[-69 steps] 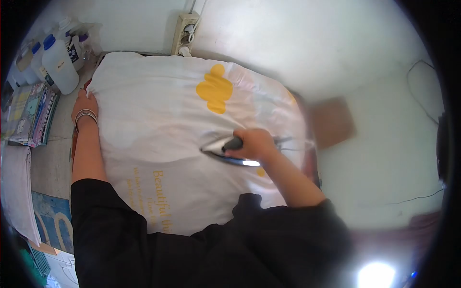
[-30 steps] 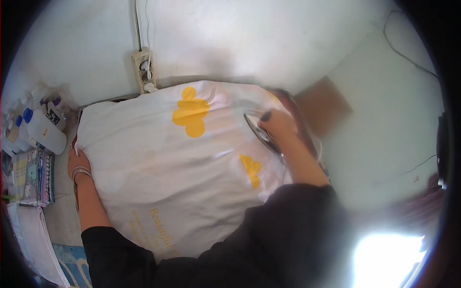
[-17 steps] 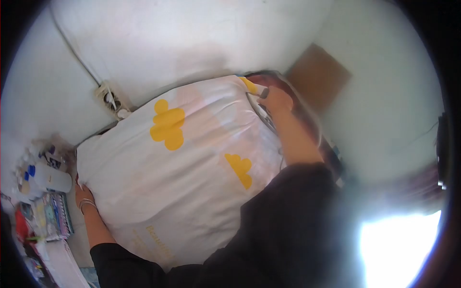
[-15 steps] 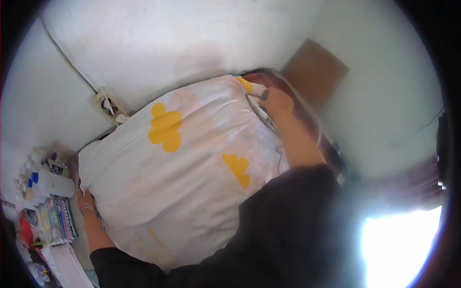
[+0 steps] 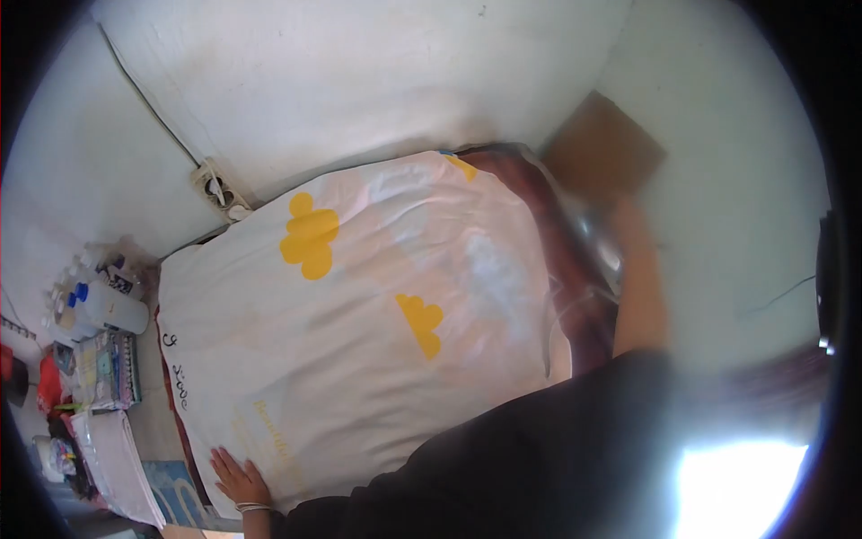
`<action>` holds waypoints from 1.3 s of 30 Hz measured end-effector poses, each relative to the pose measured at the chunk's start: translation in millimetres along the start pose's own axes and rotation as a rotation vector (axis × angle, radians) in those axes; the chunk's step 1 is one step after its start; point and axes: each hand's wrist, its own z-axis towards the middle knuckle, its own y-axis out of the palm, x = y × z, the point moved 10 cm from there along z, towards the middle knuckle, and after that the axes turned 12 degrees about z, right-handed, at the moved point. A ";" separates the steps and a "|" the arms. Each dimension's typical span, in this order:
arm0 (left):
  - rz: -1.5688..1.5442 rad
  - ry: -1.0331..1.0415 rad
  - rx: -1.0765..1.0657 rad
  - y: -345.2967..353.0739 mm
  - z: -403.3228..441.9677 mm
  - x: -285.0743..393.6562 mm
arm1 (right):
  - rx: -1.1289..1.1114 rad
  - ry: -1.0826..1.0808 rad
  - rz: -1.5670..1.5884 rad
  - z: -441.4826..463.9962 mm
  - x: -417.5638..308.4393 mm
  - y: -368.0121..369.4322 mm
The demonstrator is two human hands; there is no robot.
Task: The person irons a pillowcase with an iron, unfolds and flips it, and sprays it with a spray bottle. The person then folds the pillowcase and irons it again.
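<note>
A white and pale pink cloth (image 5: pixel 359 395) with yellow cloud shapes and printed lettering lies spread over a padded surface, with soft creases across it. My left hand (image 5: pixel 241 481) rests flat on its near left corner, fingers spread. Off the cloth's right side, my right hand (image 5: pixel 618 220) is smeared by motion. It grips what looks like a clothes iron (image 5: pixel 600 242), whose shiny face shows beside the fingers; the handle is hidden. A thin cord (image 5: pixel 549 346) curves at the cloth's right edge.
A dark red cover (image 5: pixel 530 184) shows beyond the cloth's right edge. Bottles (image 5: pixel 112 307), stacked packets (image 5: pixel 109 368) and a folded pale cloth (image 5: pixel 112 463) stand at the left. A wall socket (image 5: pixel 218 190) and a brown panel (image 5: pixel 603 148) are behind.
My right hand has moved right with the iron, off the cloth. My left hand has left the cloth's left edge and lies flat at the near corner; the lettering there now shows.
</note>
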 end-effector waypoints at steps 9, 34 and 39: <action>-0.066 -0.244 -0.002 34.3 -22.3 -76.9 | 0.318 0.059 1.328 52.2 -36.0 89.4; -0.046 -0.331 0.077 39.6 -23.4 -117.3 | -0.292 -0.339 -0.190 -228.7 -38.4 114.5; -0.259 -0.351 0.145 46.9 -8.4 -155.5 | -0.267 -0.015 -0.165 -200.0 78.7 41.3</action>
